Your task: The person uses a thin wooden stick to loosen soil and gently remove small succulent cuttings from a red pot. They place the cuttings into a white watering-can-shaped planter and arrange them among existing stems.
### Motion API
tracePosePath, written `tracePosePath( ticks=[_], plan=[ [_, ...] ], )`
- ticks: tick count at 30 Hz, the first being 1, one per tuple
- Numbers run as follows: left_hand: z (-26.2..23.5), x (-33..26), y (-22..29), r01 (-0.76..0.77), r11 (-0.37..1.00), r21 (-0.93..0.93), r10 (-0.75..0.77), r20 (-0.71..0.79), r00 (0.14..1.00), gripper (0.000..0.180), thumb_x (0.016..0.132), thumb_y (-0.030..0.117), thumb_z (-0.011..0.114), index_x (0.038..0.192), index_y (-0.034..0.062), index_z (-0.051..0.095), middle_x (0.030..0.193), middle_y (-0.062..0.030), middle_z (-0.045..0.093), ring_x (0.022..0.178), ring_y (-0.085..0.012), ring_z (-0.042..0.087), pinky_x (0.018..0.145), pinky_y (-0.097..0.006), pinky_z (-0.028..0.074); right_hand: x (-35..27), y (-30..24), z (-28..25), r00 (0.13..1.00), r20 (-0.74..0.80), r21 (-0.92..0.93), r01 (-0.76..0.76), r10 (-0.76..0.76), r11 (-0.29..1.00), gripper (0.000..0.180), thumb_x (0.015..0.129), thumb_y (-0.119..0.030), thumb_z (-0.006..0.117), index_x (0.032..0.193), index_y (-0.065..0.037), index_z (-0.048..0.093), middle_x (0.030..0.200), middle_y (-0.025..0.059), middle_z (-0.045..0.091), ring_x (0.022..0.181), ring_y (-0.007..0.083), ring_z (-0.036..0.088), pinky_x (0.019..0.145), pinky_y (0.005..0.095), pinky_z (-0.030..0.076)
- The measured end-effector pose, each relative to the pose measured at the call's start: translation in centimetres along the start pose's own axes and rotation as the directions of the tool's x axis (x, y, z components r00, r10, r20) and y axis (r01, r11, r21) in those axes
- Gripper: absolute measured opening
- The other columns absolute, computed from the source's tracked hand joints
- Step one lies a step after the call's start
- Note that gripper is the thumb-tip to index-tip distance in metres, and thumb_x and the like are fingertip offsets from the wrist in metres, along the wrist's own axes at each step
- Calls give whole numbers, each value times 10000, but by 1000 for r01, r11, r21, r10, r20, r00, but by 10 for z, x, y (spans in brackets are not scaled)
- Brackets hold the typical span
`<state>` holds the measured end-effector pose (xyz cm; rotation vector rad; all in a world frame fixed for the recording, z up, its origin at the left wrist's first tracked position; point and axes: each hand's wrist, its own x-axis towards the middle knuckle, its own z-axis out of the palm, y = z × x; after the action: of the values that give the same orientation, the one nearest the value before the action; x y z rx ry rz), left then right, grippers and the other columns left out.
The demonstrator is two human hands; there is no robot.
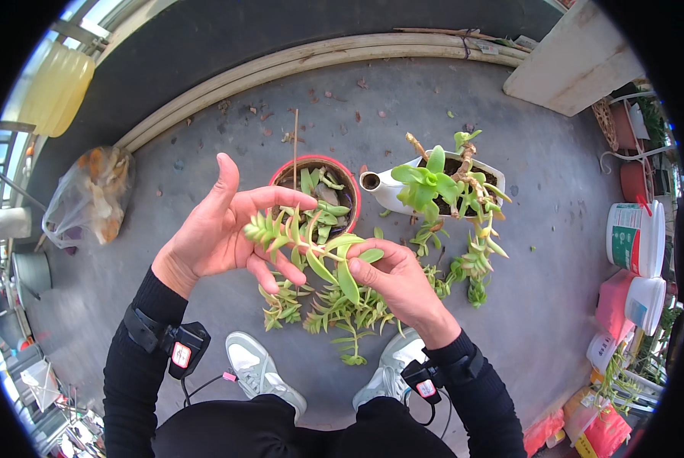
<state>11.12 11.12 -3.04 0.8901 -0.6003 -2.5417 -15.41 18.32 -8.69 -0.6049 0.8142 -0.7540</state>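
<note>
A green succulent cutting (305, 243) with a pinkish stem stretches between my hands. My right hand (395, 276) pinches its leafy end at the right between thumb and fingers. Palm up, my left hand (231, 221) spreads its fingers around and under the other end, thumb raised and apart. Just beyond is a round red-rimmed pot (351, 174) holding grey-green succulent leaves, with a thin stick (295, 149) standing in it. To its right a white spouted planter (391, 185) bears a woody succulent (433, 183) trailing over its side. More cuttings (349, 313) lie on the floor below my hands.
A plastic bag (90, 195) sits at the left, near a yellow container (56, 88). White pipes (319, 57) run along the far wall, beside a pale block (571, 57). White buckets (635, 237) and pots line the right side. My shoes (262, 370) are close to the cuttings.
</note>
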Motion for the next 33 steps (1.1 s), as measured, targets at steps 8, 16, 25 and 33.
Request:
tracePosePath(
  ticks=[8,16,25,33],
  plan=[
    [-3,3,-15,-328,944,11,326,93,941,938,927,761,374,1500,20,339,1231,-284,623,838,-230,684,663,-261,531,10,14,-8,989,110,426,-135,97,895,200,978,-197,650,1135,-75,668,1069,71,687,1005,190,649,902,359,513],
    [14,26,-38,-388,894,224,427,-167,888,638,815,-10,784,1393,94,535,1319,-59,601,1031,-110,610,737,-229,505,20,14,-9,954,273,579,-265,123,771,207,981,-175,621,1142,-47,645,1042,71,664,972,188,638,882,343,528],
    [23,33,-38,-531,652,540,684,-118,720,220,927,54,686,1142,38,642,1185,-30,491,1036,-139,628,803,-284,591,28,13,-12,953,266,601,-284,148,747,234,996,-161,593,1190,-32,614,1040,60,658,928,169,641,840,311,541],
    [28,34,-31,-485,704,519,644,-178,744,239,902,15,691,1137,-5,656,1164,-54,612,1008,-145,645,849,-276,554,29,5,-10,952,247,498,-285,181,819,322,995,-167,596,1299,-68,554,1089,58,663,960,156,652,847,298,542]
  ],
)
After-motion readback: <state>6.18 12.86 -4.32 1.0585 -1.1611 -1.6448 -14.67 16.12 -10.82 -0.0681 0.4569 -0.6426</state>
